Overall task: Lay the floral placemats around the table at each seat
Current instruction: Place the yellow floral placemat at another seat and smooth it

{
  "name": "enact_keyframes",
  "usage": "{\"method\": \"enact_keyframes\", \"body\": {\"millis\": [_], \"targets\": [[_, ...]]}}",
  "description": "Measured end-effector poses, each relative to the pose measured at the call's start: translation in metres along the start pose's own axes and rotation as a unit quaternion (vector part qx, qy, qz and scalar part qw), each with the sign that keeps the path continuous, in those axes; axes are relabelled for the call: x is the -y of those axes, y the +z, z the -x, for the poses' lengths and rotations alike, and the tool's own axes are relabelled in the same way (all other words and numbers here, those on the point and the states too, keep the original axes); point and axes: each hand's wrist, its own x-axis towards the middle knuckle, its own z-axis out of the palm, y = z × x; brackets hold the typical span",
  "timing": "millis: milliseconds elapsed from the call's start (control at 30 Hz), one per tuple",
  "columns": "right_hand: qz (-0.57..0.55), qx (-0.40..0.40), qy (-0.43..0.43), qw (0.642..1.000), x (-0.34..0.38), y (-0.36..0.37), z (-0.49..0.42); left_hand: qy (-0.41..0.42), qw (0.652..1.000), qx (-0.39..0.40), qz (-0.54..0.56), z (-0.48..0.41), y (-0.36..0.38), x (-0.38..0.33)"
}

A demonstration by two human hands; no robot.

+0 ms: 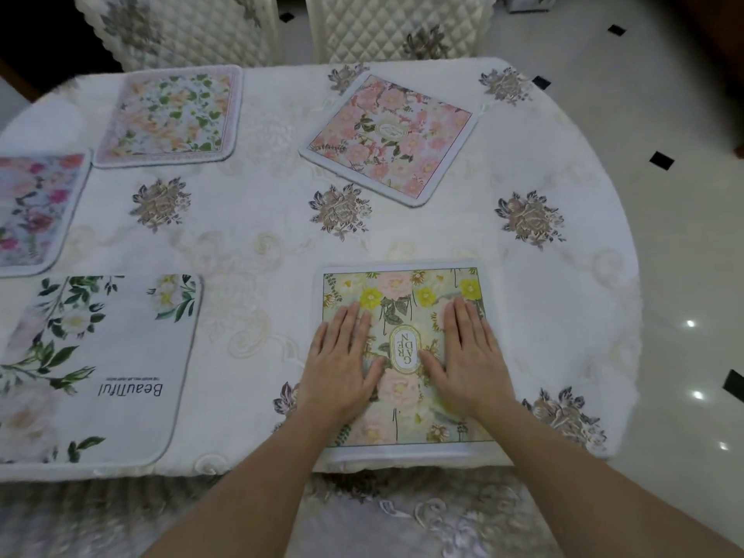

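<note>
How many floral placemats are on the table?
5: yellow mat near right; white mat near left; magenta mat, left edge; peach mat far left; pink mat far right. Others may lie off-frame.

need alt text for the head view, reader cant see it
The left hand and right hand press flat on a yellow-flowered placemat at the near edge of a white tablecloth. Also laid out: a pink placemat, a green-leaf placemat, a magenta placemat and a white Beautiful placemat. Two quilted chairs stand beyond.

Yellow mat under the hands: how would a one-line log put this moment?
yellow mat: flat at table near edge | left hand: pressing mat | right hand: pressing mat
</note>
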Motion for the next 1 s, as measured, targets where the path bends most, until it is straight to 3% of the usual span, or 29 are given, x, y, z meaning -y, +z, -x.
{"method": "enact_keyframes", "body": {"millis": [133, 433, 633, 1000], "targets": [[-0.009, 0.037, -0.013, 0.999, 0.003, -0.035, -0.002, -0.007, 1.000, 0.016, 0.006, 0.001, -0.033, -0.011], [0.021, -0.092, -0.024, 0.995, 0.023, -0.114, 0.031, 0.042, 0.991, -0.116, -0.051, 0.016, -0.119, -0.042], [0.044, -0.141, -0.032, 0.989, 0.018, -0.140, 0.052, 0.092, 0.984, -0.145, -0.051, 0.014, -0.137, -0.068], [0.074, -0.179, 0.089, 0.977, -0.063, -0.164, 0.118, 0.236, 0.957, -0.164, -0.043, 0.001, -0.136, -0.167]]}}
